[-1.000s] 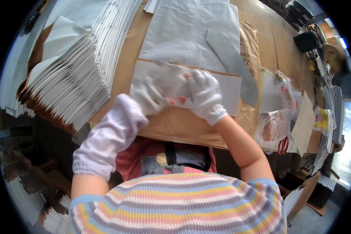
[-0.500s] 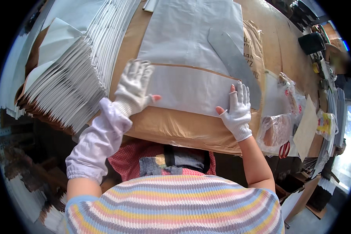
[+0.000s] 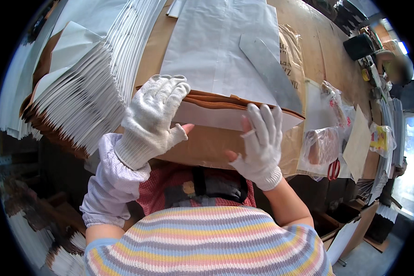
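Note:
A large white paper sack [image 3: 216, 50] lies flat on the brown-paper-covered table before me. Its near end has a folded flap [image 3: 211, 117], whose far edge stands up and shows brown inner layers. My left hand [image 3: 154, 117], in a white glove with the thumb tip bare, is over the flap's left end with fingers extended. Over the right part of the flap is my right hand [image 3: 262, 142], gloved alike, fingers spread and slightly blurred. Neither hand grips anything; contact with the paper is unclear. A flat grey metal plate [image 3: 267, 69] rests on the sack's right side.
A fanned stack of white paper sacks [image 3: 80, 87] with brown linings fills the left. Along the right lie a clear plastic bag [image 3: 324, 145], red-handled scissors [image 3: 334, 169] and a cream sheet [image 3: 356, 145]. A dark container [image 3: 359, 47] stands farther back, near another person [image 3: 398, 69].
My right hand has come left and nearer to me, off the flap's right end. My left hand looks closer to the camera. The flap's far edge has lifted, exposing brown layers.

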`<state>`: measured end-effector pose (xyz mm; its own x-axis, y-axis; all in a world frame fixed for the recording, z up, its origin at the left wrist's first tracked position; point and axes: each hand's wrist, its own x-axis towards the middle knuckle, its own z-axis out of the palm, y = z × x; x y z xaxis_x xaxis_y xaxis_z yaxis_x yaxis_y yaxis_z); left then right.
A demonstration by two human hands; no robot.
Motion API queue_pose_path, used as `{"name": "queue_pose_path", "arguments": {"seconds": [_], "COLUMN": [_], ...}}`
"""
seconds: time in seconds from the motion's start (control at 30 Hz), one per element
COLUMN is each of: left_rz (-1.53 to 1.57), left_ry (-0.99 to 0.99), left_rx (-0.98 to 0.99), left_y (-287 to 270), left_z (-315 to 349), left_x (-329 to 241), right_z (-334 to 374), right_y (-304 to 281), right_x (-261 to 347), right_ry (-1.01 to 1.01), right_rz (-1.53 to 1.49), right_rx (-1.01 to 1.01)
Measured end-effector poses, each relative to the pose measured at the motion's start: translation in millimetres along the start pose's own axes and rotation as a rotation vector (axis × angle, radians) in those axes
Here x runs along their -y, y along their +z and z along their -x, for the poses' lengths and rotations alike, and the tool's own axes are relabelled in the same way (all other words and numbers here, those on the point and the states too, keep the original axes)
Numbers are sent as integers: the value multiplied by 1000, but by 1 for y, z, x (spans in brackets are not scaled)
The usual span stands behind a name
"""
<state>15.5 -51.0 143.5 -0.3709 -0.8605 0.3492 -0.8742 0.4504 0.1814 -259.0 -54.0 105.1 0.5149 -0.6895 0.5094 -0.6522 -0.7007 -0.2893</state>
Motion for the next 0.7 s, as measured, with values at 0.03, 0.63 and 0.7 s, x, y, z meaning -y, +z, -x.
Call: {"name": "queue_pose_path", "arguments": {"seconds": [0.03, 0.63, 0.7], "left_rz": [-11, -902, -618], "left_ry": [1, 251, 329], "left_rx": [0, -114, 222], "left_y": [0, 66, 54], "left_z": [2, -53, -22], "left_x": [-1, -5, -23], "right_z": [-16, 33, 65], "right_y": [0, -24, 4], "right_x": [10, 2, -54], "right_ry": [-2, 4, 309], "right_rz": [-5, -178, -524], "right_rx": [3, -62, -431]}}
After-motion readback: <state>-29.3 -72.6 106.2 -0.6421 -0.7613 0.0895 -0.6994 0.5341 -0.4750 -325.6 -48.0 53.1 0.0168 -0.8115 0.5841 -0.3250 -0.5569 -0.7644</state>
